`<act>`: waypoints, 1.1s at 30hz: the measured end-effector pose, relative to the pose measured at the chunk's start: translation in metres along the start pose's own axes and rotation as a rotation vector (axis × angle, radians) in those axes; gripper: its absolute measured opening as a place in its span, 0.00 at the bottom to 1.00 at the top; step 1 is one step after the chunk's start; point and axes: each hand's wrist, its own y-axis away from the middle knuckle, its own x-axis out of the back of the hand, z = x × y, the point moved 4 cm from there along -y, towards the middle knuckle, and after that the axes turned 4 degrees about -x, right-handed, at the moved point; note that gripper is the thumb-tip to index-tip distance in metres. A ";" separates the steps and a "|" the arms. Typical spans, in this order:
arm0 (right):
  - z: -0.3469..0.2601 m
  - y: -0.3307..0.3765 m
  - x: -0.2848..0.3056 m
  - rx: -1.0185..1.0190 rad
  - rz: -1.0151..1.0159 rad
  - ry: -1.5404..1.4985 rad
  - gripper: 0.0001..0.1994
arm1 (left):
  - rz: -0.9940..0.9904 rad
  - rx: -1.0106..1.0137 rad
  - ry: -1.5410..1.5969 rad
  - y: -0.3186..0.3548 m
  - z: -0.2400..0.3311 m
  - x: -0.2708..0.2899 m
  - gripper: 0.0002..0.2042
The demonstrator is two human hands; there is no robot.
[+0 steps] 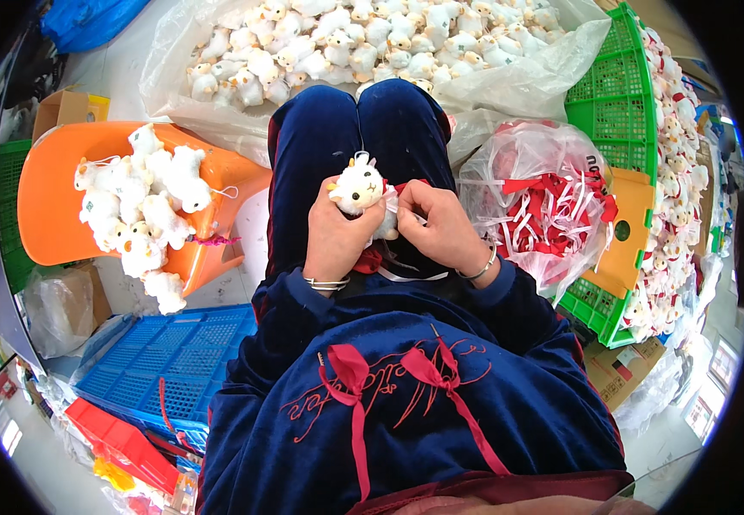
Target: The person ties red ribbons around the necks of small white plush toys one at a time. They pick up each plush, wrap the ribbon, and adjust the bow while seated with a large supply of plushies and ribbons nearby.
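Observation:
Above my lap, my left hand (338,233) is closed round a small white plush sheep (358,185), its head up and a thin loop on top. My right hand (443,225) pinches at the toy's side, by its neck. A white ribbon (390,199) with red cloth runs between the toy and my right fingers. Those fingertips partly hide what they grip. More red cloth (369,260) lies under my hands on my lap.
To the left, an orange chair (46,202) bears several white plush toys. A clear bag of red pieces with white ribbons (544,215) sits at right, beside a green crate (616,112). Ahead, many plush toys (338,43) fill a plastic sheet. A blue crate (170,356) stands lower left.

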 end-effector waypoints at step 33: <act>-0.009 -0.081 0.019 -0.068 0.183 -0.513 0.06 | -0.174 -0.134 0.232 -0.089 0.042 0.019 0.33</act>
